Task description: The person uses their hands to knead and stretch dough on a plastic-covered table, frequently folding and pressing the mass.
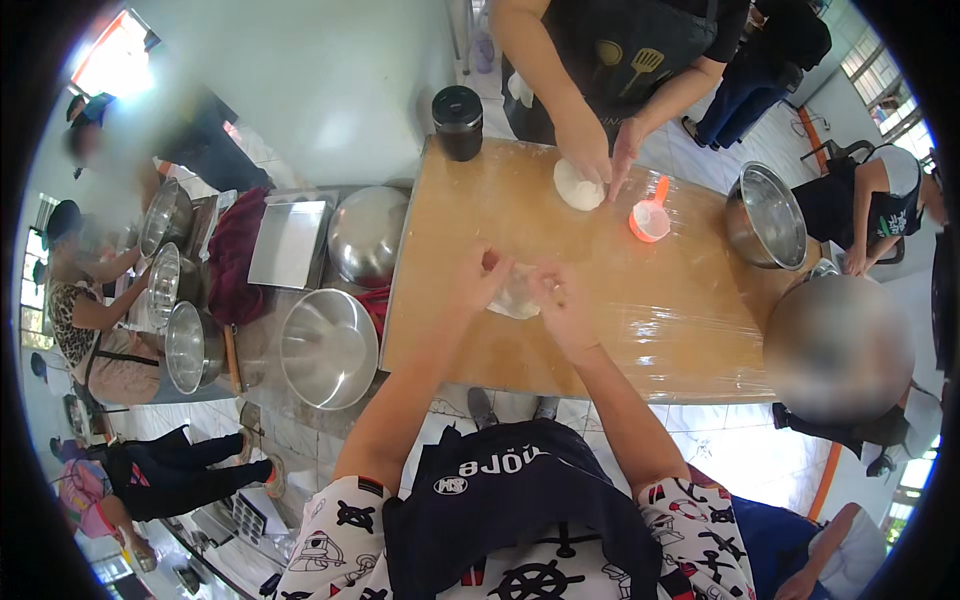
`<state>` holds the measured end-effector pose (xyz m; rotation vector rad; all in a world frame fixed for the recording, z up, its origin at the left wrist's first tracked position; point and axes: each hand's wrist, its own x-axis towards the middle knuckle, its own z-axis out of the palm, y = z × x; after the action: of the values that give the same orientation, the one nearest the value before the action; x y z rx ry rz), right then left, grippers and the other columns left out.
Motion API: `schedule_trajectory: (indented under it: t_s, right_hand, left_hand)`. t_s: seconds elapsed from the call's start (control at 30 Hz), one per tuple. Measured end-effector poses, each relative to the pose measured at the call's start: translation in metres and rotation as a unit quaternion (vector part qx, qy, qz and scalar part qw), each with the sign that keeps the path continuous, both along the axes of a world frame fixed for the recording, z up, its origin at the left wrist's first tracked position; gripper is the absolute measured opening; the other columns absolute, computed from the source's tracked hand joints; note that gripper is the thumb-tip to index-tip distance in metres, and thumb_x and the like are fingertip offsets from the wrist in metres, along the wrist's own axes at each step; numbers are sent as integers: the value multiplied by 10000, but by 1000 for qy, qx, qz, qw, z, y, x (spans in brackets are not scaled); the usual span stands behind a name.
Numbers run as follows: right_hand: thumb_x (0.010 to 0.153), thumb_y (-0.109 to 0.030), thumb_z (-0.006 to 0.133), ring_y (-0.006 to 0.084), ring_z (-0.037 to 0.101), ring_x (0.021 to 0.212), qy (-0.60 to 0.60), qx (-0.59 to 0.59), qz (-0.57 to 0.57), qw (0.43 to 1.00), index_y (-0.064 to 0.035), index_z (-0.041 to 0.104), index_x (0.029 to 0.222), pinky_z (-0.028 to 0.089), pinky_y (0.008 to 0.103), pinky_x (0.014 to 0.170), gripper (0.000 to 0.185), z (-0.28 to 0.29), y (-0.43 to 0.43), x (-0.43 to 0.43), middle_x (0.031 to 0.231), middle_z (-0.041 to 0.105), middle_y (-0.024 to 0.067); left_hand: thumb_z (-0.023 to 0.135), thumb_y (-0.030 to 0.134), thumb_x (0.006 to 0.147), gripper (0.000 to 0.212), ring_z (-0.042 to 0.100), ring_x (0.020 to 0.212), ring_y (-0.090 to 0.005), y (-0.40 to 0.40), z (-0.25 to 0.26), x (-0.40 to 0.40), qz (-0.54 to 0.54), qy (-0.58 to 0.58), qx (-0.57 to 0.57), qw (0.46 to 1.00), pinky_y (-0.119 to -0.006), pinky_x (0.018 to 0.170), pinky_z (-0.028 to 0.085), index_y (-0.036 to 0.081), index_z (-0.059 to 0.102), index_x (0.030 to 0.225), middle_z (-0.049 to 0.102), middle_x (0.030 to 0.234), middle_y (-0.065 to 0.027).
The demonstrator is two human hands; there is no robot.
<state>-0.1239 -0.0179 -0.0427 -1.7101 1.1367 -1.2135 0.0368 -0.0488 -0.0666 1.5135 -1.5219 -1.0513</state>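
Observation:
A flat, pale piece of dough (pixel 515 292) is between my two hands over the plastic-covered wooden table (pixel 480 352). My left hand (pixel 486 279) grips its left edge, fingers curled. At the opposite edge, my right hand (pixel 556 298) has its fingertips on the dough. Both hands are slightly blurred, and their fingers hide parts of the dough. Across the table, a co-worker's hands (pixel 604 161) press a rounder white lump of dough (pixel 576 187). An orange measuring cup (pixel 649 217) with white powder in it stands beside that lump.
A black tumbler (pixel 457 124) stands at the far left corner, a steel bowl (pixel 765 216) at the right end. On the adjoining left counter are a large steel bowl (pixel 328 349), an upturned bowl (pixel 367 236), a metal baking pan (pixel 289 244) and a rolling pin (pixel 233 360). Several people work nearby.

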Motion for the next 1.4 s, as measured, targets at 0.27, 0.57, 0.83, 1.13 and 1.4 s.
schedule_trajectory:
  t_s: [0.27, 0.57, 0.83, 1.13, 1.4]
  right_hand:
    - [862, -255, 554, 273, 570, 765, 132, 254, -155, 946, -63, 589, 936, 470, 365, 650, 208, -4, 1, -11, 872, 593, 136]
    - [861, -325, 482, 327, 469, 1021, 277, -51, -156, 947, -113, 562, 1132, 312, 463, 872, 353, -35, 14, -2, 1084, 533, 143]
    - [858, -292, 488, 340, 435, 1069, 317, -61, -153, 934, -111, 544, 1152, 257, 514, 953, 350, -63, -28, -3, 1112, 503, 147]
    - [818, -232, 541, 335, 424, 1097, 432, -38, -148, 889, -142, 519, 1181, 237, 556, 964, 375, -54, -61, -3, 1168, 475, 135]
    - [876, -245, 476, 343, 460, 1038, 266, -14, -185, 946, -87, 489, 1212, 265, 531, 944, 372, -4, -34, 43, 1170, 478, 148]
  left_hand:
    - [588, 202, 836, 214, 548, 571, -188, 72, 37, -29, -17, -1, 36, 999, -309, 506, 420, 36, 613, 968, 568, 673, -84]
    - [523, 185, 831, 316, 442, 1086, -339, 62, -16, -54, 77, -258, -142, 953, -452, 913, 312, 91, 547, 1131, 498, 1169, -140]
    - [504, 159, 836, 319, 427, 1134, -339, 22, -16, -53, 44, -295, -129, 946, -464, 942, 304, 82, 531, 1144, 500, 1176, -144]
    - [469, 162, 846, 365, 380, 1187, -336, -9, -19, -55, 52, -347, -112, 930, -483, 992, 243, 107, 477, 1207, 472, 1217, -134]
    - [444, 258, 873, 429, 349, 1222, -350, -9, -35, -43, 97, -362, -119, 919, -500, 1008, 230, 138, 433, 1285, 453, 1246, -149]
